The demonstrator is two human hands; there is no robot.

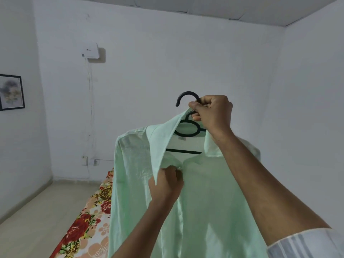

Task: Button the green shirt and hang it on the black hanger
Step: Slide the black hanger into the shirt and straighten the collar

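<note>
The pale mint-green button-front cotton shirt point(201, 192) hangs on the black plastic hanger point(186, 127), held up in the air in front of a white wall point(167, 62). The right hand point(214, 112) is closed in a fist around the neck of the hanger just under its curved hook, which rises free to the left of the knuckles; the fingers point(197, 116) are curled together tight on the stem, and the raised tip of the collar touches the thumb side of that hand. The hanger's round centre loop and its straight crossbar show through the open neck of the shirt. The left hand point(167, 183) is lower, at the top of the front placket just beneath the collar, its fingers bunched together and pinching the fabric there; whether a button sits between them cannot be told. Below this hand the shirt fronts lie closed along the placket. The left collar wing stands turned up and hangs long over the left hand. Behind the shirt, low on the left, lies a bed with a red and yellow floral sheet point(89, 224), and a framed flower picture point(11, 92) hangs on the left wall.
</note>
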